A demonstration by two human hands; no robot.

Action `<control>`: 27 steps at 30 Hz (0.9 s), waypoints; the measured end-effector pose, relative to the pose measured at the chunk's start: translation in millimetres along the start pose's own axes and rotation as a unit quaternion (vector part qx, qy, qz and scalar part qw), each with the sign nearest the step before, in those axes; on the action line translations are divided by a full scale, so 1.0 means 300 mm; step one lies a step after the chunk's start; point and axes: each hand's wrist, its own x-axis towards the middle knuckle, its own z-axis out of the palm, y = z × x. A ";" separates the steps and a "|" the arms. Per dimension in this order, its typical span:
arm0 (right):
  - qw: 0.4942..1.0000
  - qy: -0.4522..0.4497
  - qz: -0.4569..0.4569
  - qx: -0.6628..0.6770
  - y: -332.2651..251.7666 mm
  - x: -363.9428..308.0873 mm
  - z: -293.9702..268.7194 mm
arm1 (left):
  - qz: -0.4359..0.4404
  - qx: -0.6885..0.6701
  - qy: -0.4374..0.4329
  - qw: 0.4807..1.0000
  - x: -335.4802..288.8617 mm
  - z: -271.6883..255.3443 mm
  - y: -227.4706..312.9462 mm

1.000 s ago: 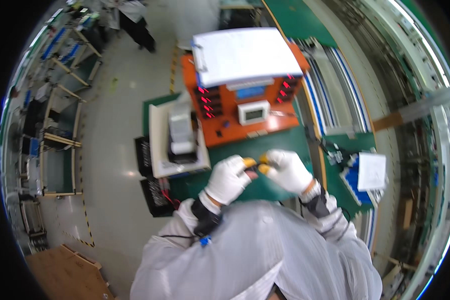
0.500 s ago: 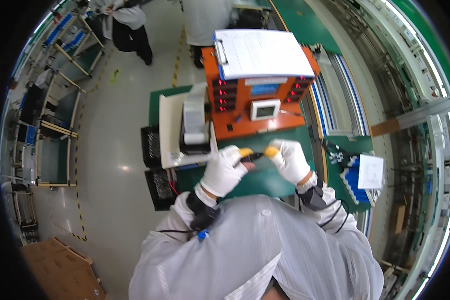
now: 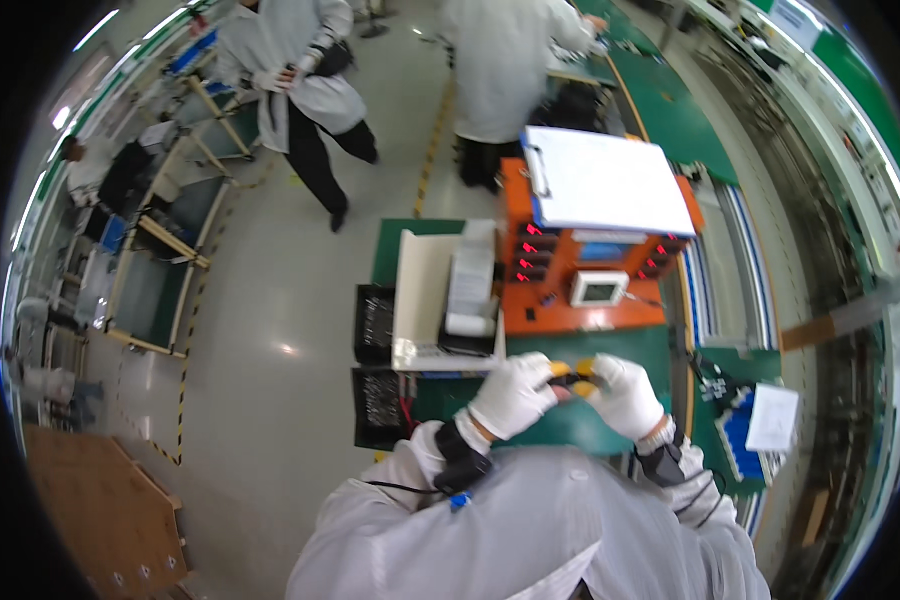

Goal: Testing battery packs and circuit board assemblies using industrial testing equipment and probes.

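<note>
In front of my body, above the green bench top (image 3: 560, 432), I hold a small dark piece (image 3: 570, 380) between both hands. My left hand (image 3: 515, 398), in a white glove with yellow fingertip covers, pinches it from the left. From the right, my right hand (image 3: 625, 396), gloved the same way, closes its fingertips on the other end. The yellow fingertips hide most of the piece, so its exact kind cannot be made out. Just beyond my hands stands an orange test box (image 3: 540, 318) with red displays and a small white meter (image 3: 600, 289).
A clipboard with paper (image 3: 610, 185) lies on the orange box. Left of it are a cream tray (image 3: 422, 290) with a paper roll (image 3: 470, 290) and two black bins (image 3: 378, 408). Blue parts and a white sheet (image 3: 772, 418) sit at right. Two people (image 3: 295, 80) (image 3: 505, 70) stand beyond.
My view has shifted, so the bench sits lower and further right in it. My hands have come closer together around the dark piece. A person at the far left appears nearer.
</note>
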 end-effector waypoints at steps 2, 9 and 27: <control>0.997 -0.021 0.047 -0.057 -0.003 -0.003 -0.001 | 0.024 0.012 0.014 1.000 -0.013 0.005 -0.003; 0.999 -0.012 0.047 0.004 0.001 -0.006 -0.014 | -0.009 0.026 0.000 1.000 -0.010 0.036 -0.008; 0.933 0.314 0.057 -0.168 0.470 0.049 -0.921 | -0.233 0.076 -0.295 0.924 0.094 0.454 -0.189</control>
